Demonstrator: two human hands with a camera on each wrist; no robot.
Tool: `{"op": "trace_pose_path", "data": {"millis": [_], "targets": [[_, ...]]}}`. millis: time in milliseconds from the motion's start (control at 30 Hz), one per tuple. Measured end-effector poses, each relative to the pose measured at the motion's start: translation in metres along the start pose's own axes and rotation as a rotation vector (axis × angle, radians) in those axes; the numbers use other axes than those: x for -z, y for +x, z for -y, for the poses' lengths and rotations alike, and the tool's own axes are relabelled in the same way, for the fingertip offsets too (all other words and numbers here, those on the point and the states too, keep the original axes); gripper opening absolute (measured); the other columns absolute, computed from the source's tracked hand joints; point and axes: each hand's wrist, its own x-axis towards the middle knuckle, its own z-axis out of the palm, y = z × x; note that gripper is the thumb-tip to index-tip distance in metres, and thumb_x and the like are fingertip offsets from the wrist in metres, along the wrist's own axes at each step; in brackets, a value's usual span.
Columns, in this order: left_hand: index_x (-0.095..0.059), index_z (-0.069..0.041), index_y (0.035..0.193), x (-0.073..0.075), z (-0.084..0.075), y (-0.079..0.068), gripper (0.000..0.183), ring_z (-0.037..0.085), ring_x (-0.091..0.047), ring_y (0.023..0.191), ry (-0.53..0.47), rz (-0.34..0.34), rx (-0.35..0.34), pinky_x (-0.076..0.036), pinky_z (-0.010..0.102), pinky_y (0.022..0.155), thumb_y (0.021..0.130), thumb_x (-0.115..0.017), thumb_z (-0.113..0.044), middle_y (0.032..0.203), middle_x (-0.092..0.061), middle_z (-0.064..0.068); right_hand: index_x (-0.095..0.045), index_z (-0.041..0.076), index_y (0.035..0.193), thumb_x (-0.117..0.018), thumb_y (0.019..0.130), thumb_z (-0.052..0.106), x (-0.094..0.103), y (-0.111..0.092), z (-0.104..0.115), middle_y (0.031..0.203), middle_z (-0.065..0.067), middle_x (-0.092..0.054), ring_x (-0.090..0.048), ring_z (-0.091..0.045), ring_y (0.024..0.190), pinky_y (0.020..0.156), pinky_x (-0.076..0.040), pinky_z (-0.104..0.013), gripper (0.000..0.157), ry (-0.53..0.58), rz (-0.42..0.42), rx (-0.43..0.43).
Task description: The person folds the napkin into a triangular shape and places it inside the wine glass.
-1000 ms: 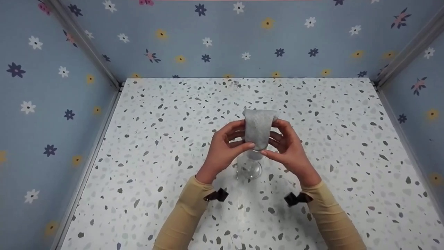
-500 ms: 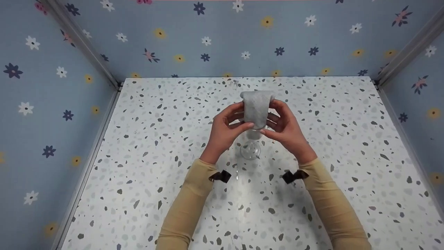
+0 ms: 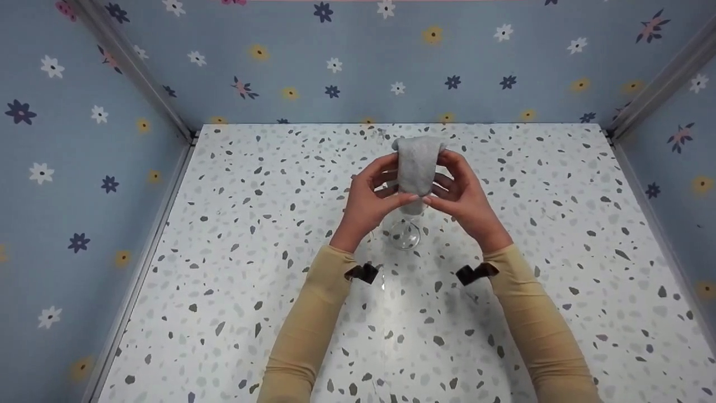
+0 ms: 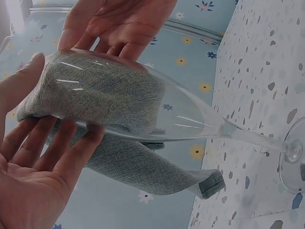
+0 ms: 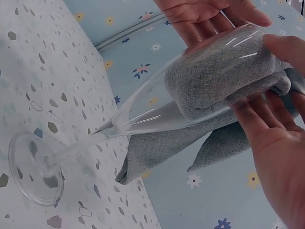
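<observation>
A clear stemmed wine glass [image 3: 406, 235] stands upright on the table, its round foot at the speckled surface in both wrist views. Inside its bowl sits a folded grey cloth napkin [image 3: 418, 165], and part of that cloth hangs over the rim on the outside. My left hand [image 3: 366, 198] holds the bowl from the left, fingers curved along the glass. From the right, my right hand [image 3: 470, 198] holds it likewise. Both thumbs meet on the near side, low on the cloth. In the left wrist view a loose napkin end [image 4: 152, 174] dangles behind the bowl.
The white speckled tabletop [image 3: 224, 280] extends around the glass on all sides. Blue flowered panels [image 3: 358, 61] rise at the back, left and right, with grey metal edging [image 3: 140, 73] at the corners.
Both hands have moved away from the person, toward the back of the table, and the wine glass with the napkin has moved with them. Both hands stay around the bowl.
</observation>
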Motion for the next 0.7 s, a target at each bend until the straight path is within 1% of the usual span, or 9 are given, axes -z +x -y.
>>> {"op": "trace_pose_path", "data": {"millis": [100, 167, 267, 333, 433, 533, 600, 700], "targets": [[-0.051, -0.001, 0.134, -0.001, -0.002, 0.000, 0.064, 0.026, -0.057, 0.111, 0.010, 0.000, 0.020, -0.048, 0.039, 0.093, 0.076, -0.079, 0.000, 0.125, -0.057, 0.010, -0.037, 0.007, 0.140, -0.068, 0.081, -0.013, 0.000, 0.001, 0.006, 0.140, -0.019, -0.036, -0.043, -0.038, 0.125, 0.103, -0.038, -0.046, 0.069, 0.015, 0.000, -0.041], [-0.050, -0.001, 0.134, -0.002, -0.003, 0.001, 0.064, 0.027, -0.057, 0.111, 0.016, -0.002, 0.033, -0.048, 0.039, 0.093, 0.077, -0.079, 0.000, 0.125, -0.057, 0.011, -0.039, 0.005, 0.139, -0.064, 0.086, -0.009, 0.000, 0.002, 0.013, 0.138, -0.018, -0.038, -0.044, -0.036, 0.124, 0.103, -0.038, -0.045, 0.061, 0.043, -0.026, -0.089], [-0.050, 0.000, 0.135, -0.003, -0.003, 0.001, 0.064, 0.026, -0.057, 0.112, 0.023, -0.005, 0.051, -0.048, 0.039, 0.093, 0.077, -0.078, 0.000, 0.125, -0.057, 0.012, -0.042, -0.001, 0.134, -0.058, 0.093, -0.001, 0.001, 0.005, 0.027, 0.134, -0.018, -0.043, -0.046, -0.034, 0.123, 0.104, -0.037, -0.042, 0.044, 0.155, -0.126, -0.202], [-0.049, 0.000, 0.135, -0.003, -0.003, 0.001, 0.064, 0.026, -0.057, 0.112, 0.014, -0.009, 0.061, -0.048, 0.040, 0.093, 0.077, -0.078, 0.000, 0.126, -0.056, 0.012, -0.040, -0.005, 0.134, -0.053, 0.098, 0.008, 0.003, 0.009, 0.036, 0.135, -0.021, -0.043, -0.046, -0.033, 0.124, 0.105, -0.036, -0.039, 0.041, 0.240, -0.197, -0.284], [-0.049, 0.000, 0.135, -0.002, -0.001, -0.001, 0.064, 0.025, -0.056, 0.113, 0.006, -0.020, 0.070, -0.048, 0.040, 0.094, 0.077, -0.078, 0.000, 0.128, -0.056, 0.011, -0.030, -0.010, 0.140, -0.045, 0.102, 0.016, 0.008, 0.017, 0.049, 0.143, -0.026, -0.033, -0.038, -0.034, 0.132, 0.106, -0.035, -0.038, 0.048, 0.399, -0.269, -0.387], [-0.049, -0.001, 0.135, -0.001, 0.000, -0.002, 0.064, 0.025, -0.056, 0.113, 0.001, -0.025, 0.072, -0.048, 0.040, 0.094, 0.078, -0.078, 0.000, 0.128, -0.056, 0.010, -0.017, -0.010, 0.146, -0.039, 0.103, 0.018, 0.012, 0.023, 0.057, 0.150, -0.027, -0.021, -0.030, -0.035, 0.137, 0.106, -0.035, -0.036, 0.056, 0.499, -0.291, -0.455], [-0.049, 0.000, 0.135, -0.001, 0.000, -0.002, 0.064, 0.025, -0.056, 0.113, 0.001, -0.024, 0.068, -0.048, 0.040, 0.094, 0.078, -0.078, 0.000, 0.128, -0.055, 0.010, -0.014, -0.008, 0.148, -0.039, 0.103, 0.019, 0.014, 0.027, 0.059, 0.152, -0.027, -0.018, -0.029, -0.034, 0.138, 0.105, -0.036, -0.037, 0.058, 0.532, -0.305, -0.486], [-0.049, 0.000, 0.135, -0.002, 0.000, -0.002, 0.065, 0.025, -0.056, 0.113, -0.005, -0.015, 0.064, -0.048, 0.040, 0.094, 0.078, -0.078, 0.001, 0.128, -0.055, 0.010, -0.011, -0.007, 0.149, -0.039, 0.103, 0.021, 0.016, 0.030, 0.060, 0.152, -0.026, -0.018, -0.030, -0.034, 0.137, 0.104, -0.038, -0.037, 0.060, 0.541, -0.316, -0.524]]}}
